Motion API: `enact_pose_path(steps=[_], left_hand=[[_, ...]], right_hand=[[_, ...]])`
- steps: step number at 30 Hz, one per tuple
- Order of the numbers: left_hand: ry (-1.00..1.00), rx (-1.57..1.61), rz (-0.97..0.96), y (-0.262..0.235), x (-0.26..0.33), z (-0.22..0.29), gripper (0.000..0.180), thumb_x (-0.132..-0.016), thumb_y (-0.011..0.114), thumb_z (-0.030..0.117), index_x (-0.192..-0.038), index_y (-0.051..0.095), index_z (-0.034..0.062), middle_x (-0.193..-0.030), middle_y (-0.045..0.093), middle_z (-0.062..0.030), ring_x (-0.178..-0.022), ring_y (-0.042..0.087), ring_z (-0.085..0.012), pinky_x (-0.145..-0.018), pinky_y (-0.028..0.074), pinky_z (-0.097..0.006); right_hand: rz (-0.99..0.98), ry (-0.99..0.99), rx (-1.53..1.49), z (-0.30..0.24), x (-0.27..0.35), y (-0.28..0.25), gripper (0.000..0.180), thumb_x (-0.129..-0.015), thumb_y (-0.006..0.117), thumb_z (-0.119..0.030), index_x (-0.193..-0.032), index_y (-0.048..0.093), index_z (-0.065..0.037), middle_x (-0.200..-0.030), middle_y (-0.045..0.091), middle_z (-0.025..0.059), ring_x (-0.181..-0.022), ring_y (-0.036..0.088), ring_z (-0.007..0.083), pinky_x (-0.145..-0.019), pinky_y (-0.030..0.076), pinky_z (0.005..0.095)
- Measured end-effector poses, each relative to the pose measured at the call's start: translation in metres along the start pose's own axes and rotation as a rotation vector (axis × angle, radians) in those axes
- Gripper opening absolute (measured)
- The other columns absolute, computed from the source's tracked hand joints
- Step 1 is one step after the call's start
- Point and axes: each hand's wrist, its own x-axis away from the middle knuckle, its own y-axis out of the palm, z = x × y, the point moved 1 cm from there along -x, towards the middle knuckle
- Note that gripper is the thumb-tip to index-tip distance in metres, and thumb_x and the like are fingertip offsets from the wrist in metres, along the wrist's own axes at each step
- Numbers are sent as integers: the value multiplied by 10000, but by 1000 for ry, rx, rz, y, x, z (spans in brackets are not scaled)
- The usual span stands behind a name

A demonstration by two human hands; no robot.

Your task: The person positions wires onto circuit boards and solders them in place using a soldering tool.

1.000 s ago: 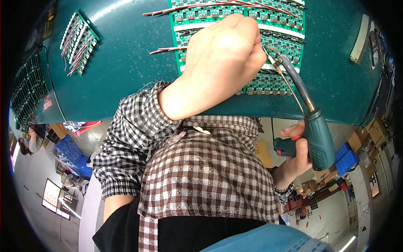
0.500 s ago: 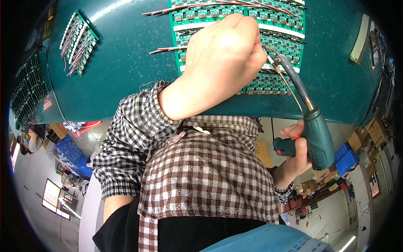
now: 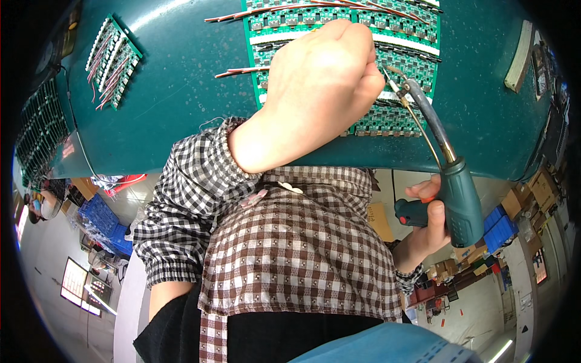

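My left hand (image 3: 324,85) is closed in a fist over a large green circuit board panel (image 3: 396,124). Its fingertips are hidden, so what they pinch cannot be made out. Red and black wires (image 3: 242,72) stick out to the left of that hand. My right hand (image 3: 431,227) is wrapped around the handle of a green soldering gun (image 3: 463,202), a finger at its red trigger. From the gun, a bent metal barrel and a thin solder feed tube (image 3: 420,127) reach up to the board, with the tip just right of my left fist.
More red and black wires (image 3: 284,8) lie across the panel's top. A smaller wired board (image 3: 114,63) rests at the left of the green table (image 3: 181,78), with dark boards (image 3: 42,130) stacked at the far left. A pale curved strip (image 3: 518,57) lies at the right.
The soldering gun has shifted very slightly down and to the right, its tip drawing a little away from my left fist. My left hand stays in place.
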Motion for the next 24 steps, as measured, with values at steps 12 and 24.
enact_pose_path(steps=[12,24], left_hand=[[-2,-36,-44,-6,0,2,129,-638,636,6,-685,531,63,-604,512,-28,-512,524,-154,-471,432,-264],[5,-45,-30,-3,1,2,131,-640,632,12,-690,527,73,-605,507,-20,-511,524,-152,-469,430,-268]], right_hand=[[16,42,-14,-3,4,-1,458,-792,603,-220,-1070,493,127,-813,563,167,-664,597,243,-554,557,323],[-11,5,-14,2,3,-1,428,-786,607,-207,-1016,502,139,-690,523,122,-605,555,221,-542,527,339]])
